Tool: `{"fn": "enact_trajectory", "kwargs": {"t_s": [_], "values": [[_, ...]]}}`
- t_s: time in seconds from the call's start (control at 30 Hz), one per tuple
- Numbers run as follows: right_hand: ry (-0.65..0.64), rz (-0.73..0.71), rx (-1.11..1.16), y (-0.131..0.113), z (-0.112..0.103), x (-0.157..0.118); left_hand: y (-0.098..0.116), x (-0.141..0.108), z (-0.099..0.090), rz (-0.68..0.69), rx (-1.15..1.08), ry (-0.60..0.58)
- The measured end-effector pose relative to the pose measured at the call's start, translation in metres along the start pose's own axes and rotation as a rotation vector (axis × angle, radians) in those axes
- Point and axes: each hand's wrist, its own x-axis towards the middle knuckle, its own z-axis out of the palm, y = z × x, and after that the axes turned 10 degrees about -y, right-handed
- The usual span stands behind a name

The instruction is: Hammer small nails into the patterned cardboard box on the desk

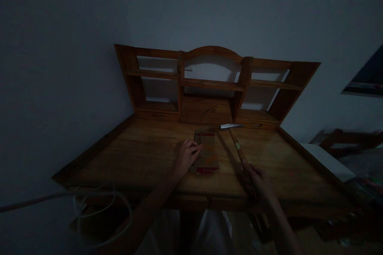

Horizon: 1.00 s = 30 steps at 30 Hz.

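Note:
A hammer with a wooden handle and a bright metal head is gripped near the handle's end by my right hand. Its head is raised above the desk, to the right of a flat brown piece with red bands at its top and bottom edges, perhaps cardboard. Over the left side of this piece, my left hand has thumb and fingertips pinched together. Whatever lies between those fingertips is too small and dark to make out.
The wooden desk carries a shelf hutch along its back, against the wall. A pale coiled cable hangs at the front left. Off to the right are a white surface and a wooden chair back. The room is dim.

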Motion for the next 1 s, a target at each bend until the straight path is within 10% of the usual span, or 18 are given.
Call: {"fn": "enact_trajectory", "kwargs": {"t_s": [0.23, 0.57, 1.0], "values": [[-0.002, 0.02, -0.057, 0.008, -0.002, 0.003, 0.002, 0.002, -0.007, -0.079, -0.002, 0.004], [-0.034, -0.045, -0.107, 0.008, 0.001, 0.004, -0.137, 0.032, -0.089, -0.659, -0.048, -0.178], [-0.032, -0.018, -0.109, 0.012, -0.002, 0.006, -0.09, 0.048, -0.107, -0.673, 0.032, -0.292]]}}
